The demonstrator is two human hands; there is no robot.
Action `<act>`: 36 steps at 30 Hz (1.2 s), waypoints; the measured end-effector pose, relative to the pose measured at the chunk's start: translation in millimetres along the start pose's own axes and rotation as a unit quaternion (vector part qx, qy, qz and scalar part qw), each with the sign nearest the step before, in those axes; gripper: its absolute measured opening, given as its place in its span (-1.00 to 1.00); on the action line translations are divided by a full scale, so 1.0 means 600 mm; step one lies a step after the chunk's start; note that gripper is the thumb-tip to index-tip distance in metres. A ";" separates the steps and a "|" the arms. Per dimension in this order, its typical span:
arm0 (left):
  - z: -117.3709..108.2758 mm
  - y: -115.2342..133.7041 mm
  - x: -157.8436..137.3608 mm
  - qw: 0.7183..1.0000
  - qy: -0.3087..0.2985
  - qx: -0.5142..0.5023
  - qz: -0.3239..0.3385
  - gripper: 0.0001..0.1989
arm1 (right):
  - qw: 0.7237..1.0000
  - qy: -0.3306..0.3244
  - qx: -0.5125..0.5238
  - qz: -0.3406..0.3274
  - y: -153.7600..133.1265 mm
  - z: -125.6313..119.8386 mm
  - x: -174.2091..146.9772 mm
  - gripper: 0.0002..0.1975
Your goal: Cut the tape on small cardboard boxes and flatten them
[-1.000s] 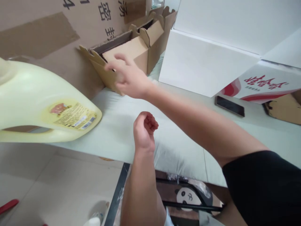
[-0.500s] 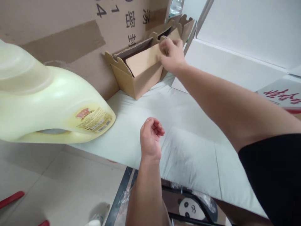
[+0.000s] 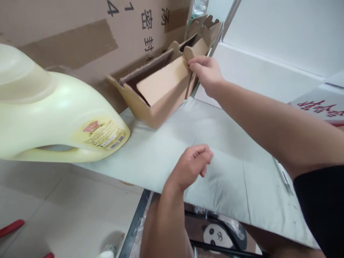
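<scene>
An open brown cardboard box (image 3: 168, 98) with notched end tabs is tilted over a pale green cloth (image 3: 150, 157), its near end raised. The fingertips of my right hand (image 3: 208, 71) pinch the tab at its right end. Behind it stands another open cardboard box (image 3: 202, 44) of the same shape. My left hand (image 3: 192, 163) is closed in a loose curl above the cloth, apart from the box, with nothing visible in it. To its left lies a large pale yellow bottle (image 3: 67, 107) with a handle and a printed label.
A big taped carton (image 3: 67, 21) with black printed characters forms a wall at the back left. White panels (image 3: 268, 53) stand at the right, beside a box with red lettering (image 3: 319, 105). A clear bottle (image 3: 200, 7) is at the back. Below is a panda picture (image 3: 219, 236).
The box has come toward me and left, its near end tilting, with my right hand on its tab. My left hand has moved right and slightly down, turning its fingers rightward.
</scene>
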State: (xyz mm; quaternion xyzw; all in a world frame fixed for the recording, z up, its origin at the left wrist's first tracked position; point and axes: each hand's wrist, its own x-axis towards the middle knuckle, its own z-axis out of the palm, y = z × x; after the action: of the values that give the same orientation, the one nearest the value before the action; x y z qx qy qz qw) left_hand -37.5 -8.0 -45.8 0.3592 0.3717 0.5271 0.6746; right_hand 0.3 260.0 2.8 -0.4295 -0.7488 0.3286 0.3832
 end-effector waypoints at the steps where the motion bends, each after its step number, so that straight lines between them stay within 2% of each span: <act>1: 0.007 -0.001 -0.002 0.998 -0.054 0.030 -0.019 -0.67 | 1.000 -0.006 0.008 0.001 0.000 -0.008 -0.014 -0.91; 3: 0.025 -0.007 -0.004 0.988 -0.121 0.089 -0.047 -0.64 | 0.999 -0.028 0.021 -0.004 0.001 -0.025 -0.040 -0.96; 5: 0.048 -0.021 -0.001 0.973 -0.163 0.150 -0.068 -0.61 | 0.998 -0.046 0.033 -0.015 0.005 -0.045 -0.065 -0.93; 8: 0.088 -0.048 0.004 0.938 -0.237 0.233 -0.102 -0.62 | 0.996 -0.068 0.052 -0.024 0.012 -0.089 -0.104 -0.92; 12: 0.132 -0.081 0.009 0.881 -0.313 0.326 -0.137 -0.65 | 0.992 -0.112 0.058 -0.029 0.013 -0.174 -0.164 -0.87; 15: 0.151 -0.098 0.014 0.848 -0.358 0.365 -0.142 -0.68 | 0.991 -0.134 0.017 -0.007 0.017 -0.248 -0.215 -0.77; 17: 0.155 -0.105 0.017 0.835 -0.373 0.376 -0.152 -0.70 | 0.992 -0.121 -0.002 0.032 0.022 -0.294 -0.261 -0.69; 20: 0.153 -0.108 0.018 0.831 -0.361 0.390 -0.163 -0.69 | 0.989 -0.120 0.007 0.081 0.032 -0.350 -0.352 -0.61; 22: 0.151 -0.107 0.018 0.831 -0.339 0.412 -0.160 -0.65 | 0.990 -0.134 -0.013 0.050 0.035 -0.374 -0.421 -0.61; 24: 0.149 -0.105 0.018 0.837 -0.303 0.435 -0.136 -0.63 | 0.988 -0.145 -0.047 -0.016 0.035 -0.381 -0.484 -0.61; 27: 0.152 -0.102 0.022 0.851 -0.253 0.452 -0.089 -0.61 | 0.978 -0.145 -0.113 -0.098 0.032 -0.358 -0.545 -0.50; 29: 0.158 -0.101 0.027 0.851 -0.251 0.455 -0.079 -0.61 | 0.980 -0.102 -0.116 -0.124 0.030 -0.327 -0.559 -0.48; 32: 0.170 -0.104 0.033 0.850 -0.235 0.469 -0.042 -0.69 | 0.985 -0.035 -0.072 -0.154 0.030 -0.282 -0.554 -0.65; 34: 0.180 -0.109 0.032 0.842 -0.255 0.472 -0.052 -0.72 | 0.986 0.010 -0.046 -0.160 0.032 -0.267 -0.548 -0.72; 36: 0.192 -0.117 0.027 0.826 -0.326 0.443 -0.125 -0.71 | 0.986 0.063 -0.022 -0.153 0.040 -0.268 -0.547 -0.73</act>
State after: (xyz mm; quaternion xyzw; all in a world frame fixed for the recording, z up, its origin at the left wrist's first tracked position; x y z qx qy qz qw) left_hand 98.0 -15.8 -55.9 0.7207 0.3653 0.0691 0.5851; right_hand 258.2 2.5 -33.6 -0.3381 -0.7869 0.2219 0.4661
